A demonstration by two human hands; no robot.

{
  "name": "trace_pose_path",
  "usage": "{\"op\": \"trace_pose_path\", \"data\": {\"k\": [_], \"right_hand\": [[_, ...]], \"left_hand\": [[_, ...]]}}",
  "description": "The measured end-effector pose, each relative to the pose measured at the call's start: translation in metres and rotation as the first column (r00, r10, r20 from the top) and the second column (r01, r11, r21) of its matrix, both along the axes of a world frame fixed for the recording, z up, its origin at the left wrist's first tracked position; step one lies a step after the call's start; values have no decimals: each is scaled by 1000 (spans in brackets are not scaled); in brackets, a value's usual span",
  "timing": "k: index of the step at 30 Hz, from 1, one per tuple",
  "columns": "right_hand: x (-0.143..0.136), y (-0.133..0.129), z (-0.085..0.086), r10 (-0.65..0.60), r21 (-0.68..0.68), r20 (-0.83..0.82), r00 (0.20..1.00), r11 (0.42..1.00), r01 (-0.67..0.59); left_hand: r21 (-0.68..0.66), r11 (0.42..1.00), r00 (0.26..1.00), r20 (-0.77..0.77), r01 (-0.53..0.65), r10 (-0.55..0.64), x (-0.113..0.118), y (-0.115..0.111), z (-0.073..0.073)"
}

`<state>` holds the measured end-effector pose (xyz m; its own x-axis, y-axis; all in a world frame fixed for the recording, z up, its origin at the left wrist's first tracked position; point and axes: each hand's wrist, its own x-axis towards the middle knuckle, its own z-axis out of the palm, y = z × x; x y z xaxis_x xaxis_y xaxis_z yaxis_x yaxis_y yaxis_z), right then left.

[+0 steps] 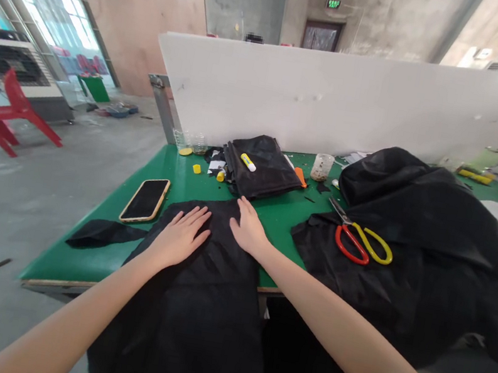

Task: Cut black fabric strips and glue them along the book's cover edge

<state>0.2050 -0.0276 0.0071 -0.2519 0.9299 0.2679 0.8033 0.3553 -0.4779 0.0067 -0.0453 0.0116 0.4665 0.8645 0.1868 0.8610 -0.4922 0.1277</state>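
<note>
A long piece of black cloth (209,307) lies over the front edge of the green table (122,261) and hangs down. My left hand (182,236) rests on its upper left part, palm down and fingers spread. On the cloth's upper right edge lies my right hand (248,228), fingers extended. Just beyond the hands is a stack of folded black cloth (265,173) with a glue stick (248,161) on top. Scissors with one red and one yellow handle (359,237) sit on a large black cloth heap (430,242) at the right.
A phone (145,200) and a black scrap (105,234) lie left on the table. Behind the stack stand clear jars (189,141), and right of it a plastic cup (321,167). A white partition (321,100) runs along the back. A red chair (15,112) stands on the floor at left.
</note>
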Motion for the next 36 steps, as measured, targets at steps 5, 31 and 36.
{"op": "trace_pose_path", "data": {"k": [5, 31, 36], "right_hand": [[12, -41, -4, 41, -103, -1, 999, 994, -41], [-16, 37, 5, -77, 204, 238, 968, 979, 28], [-6, 47, 3, -51, 180, 143, 988, 983, 24]], "left_hand": [[14, 1000, 1000, -22, -18, 18, -4, -1, -3], [258, 954, 978, -100, -150, 181, 3, 60, 10], [291, 942, 979, -67, -165, 192, 0, 64, 5]]}}
